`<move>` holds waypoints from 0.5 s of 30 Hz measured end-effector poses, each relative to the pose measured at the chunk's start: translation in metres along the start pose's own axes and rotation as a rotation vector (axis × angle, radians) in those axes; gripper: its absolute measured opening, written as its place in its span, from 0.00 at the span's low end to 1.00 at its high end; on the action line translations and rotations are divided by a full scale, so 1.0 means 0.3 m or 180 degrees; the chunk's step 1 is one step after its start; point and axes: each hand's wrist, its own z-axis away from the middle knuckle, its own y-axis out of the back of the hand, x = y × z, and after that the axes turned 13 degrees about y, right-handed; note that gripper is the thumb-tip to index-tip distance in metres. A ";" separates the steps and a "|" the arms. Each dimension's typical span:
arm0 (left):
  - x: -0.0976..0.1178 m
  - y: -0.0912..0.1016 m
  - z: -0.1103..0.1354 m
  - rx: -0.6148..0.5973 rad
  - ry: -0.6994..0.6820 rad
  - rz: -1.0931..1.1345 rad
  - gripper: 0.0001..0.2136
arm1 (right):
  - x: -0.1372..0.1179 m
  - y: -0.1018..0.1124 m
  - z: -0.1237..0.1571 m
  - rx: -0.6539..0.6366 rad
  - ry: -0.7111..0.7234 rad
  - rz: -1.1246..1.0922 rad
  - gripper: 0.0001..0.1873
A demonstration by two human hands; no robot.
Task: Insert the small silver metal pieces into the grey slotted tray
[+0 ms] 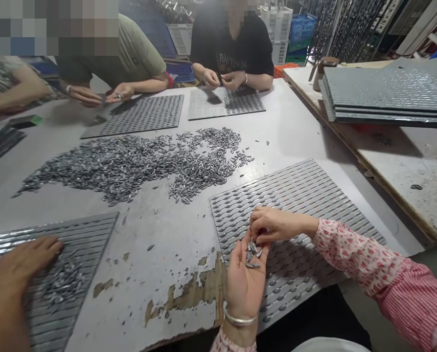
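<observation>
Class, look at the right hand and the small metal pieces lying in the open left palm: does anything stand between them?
Nothing visible does. The right hand is directly over the small metal pieces in the open left hand, its fingertips already at them. Both hands are above the slotted grey tray.

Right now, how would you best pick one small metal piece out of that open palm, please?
Pinch one small metal piece across its narrow middle, coming from above. They lie flat and loose in the upturned left hand; the right hand already reaches down with its fingertips.
</observation>
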 end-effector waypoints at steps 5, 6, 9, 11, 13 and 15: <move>0.017 0.008 0.013 0.0191 0.0145 -0.0537 0.12 | 0.114 0.010 0.038 0.1153 -0.0864 -0.0545 0.06; 0.019 0.009 0.015 0.0276 0.0190 -0.0574 0.11 | 0.151 0.018 0.047 0.1377 -0.1162 -0.0379 0.06; 0.019 0.013 0.013 0.0348 0.0336 -0.0453 0.07 | 0.265 0.045 0.062 0.1415 -0.1913 0.0608 0.05; 0.013 0.017 0.008 0.0229 0.0440 -0.0363 0.07 | 0.320 0.054 0.059 0.1184 -0.2132 0.1074 0.05; 0.008 0.022 0.003 0.0121 0.0472 -0.0322 0.08 | 0.351 0.052 0.047 0.1067 -0.2192 0.1262 0.05; 0.005 0.025 -0.001 0.0031 0.0465 -0.0317 0.08 | 0.366 0.042 0.033 0.1022 -0.2238 0.1360 0.05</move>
